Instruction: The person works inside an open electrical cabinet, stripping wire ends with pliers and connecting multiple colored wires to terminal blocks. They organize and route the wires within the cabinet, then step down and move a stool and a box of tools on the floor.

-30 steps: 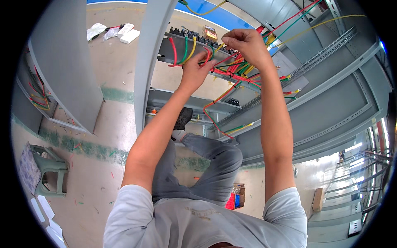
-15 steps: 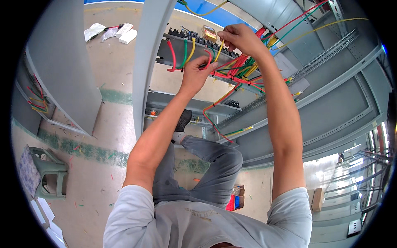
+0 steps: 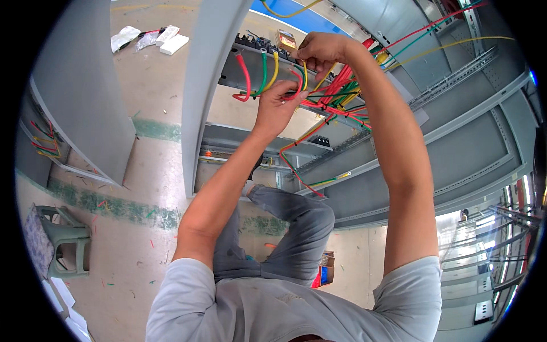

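Both my hands work at the row of black terminal blocks [image 3: 256, 43] inside a grey metal cabinet. My right hand [image 3: 323, 52] pinches the upper end of a yellow wire [image 3: 305, 77] close above the blocks; its fingertips partly hide that end. Lower down, the fingers of my left hand [image 3: 278, 107] close on the same yellow wire, next to a bent red wire [image 3: 299, 85] and a green one. Left of that hand, a thick red wire [image 3: 244, 71], a green wire [image 3: 264, 71] and another yellow wire [image 3: 276, 69] curve up to the blocks.
A tied bundle of red, green and yellow wires [image 3: 336, 100] runs right of my hands. A small box [image 3: 286, 40] sits behind the blocks. The cabinet's upright post [image 3: 199, 97] stands at left. A green stool [image 3: 71, 239] and wire scraps are on the floor.
My right hand has come down slightly toward the blocks with the yellow wire's end. My left hand has shifted slightly right along the wires. The whole view has moved a little.
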Available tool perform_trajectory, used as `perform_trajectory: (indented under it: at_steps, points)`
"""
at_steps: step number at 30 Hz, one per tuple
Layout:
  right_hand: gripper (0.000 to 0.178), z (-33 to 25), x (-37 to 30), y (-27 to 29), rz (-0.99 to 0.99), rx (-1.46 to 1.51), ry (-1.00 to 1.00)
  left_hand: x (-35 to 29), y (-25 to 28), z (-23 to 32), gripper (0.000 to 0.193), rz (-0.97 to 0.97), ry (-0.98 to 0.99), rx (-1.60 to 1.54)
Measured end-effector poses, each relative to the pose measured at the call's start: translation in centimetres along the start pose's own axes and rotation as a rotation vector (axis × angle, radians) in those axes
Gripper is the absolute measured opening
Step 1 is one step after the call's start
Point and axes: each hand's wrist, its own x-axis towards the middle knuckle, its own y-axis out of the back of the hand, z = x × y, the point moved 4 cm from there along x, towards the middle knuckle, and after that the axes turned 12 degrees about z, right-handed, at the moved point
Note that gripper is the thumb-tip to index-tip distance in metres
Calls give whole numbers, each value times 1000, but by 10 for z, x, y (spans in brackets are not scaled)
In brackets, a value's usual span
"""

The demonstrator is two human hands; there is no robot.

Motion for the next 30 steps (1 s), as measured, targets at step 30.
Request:
perform_trajectory:
  at_steps: [30]
  points:
    - [23,23,-8,-29,109,109,-252,10,8,14,17,-182,-264,228]
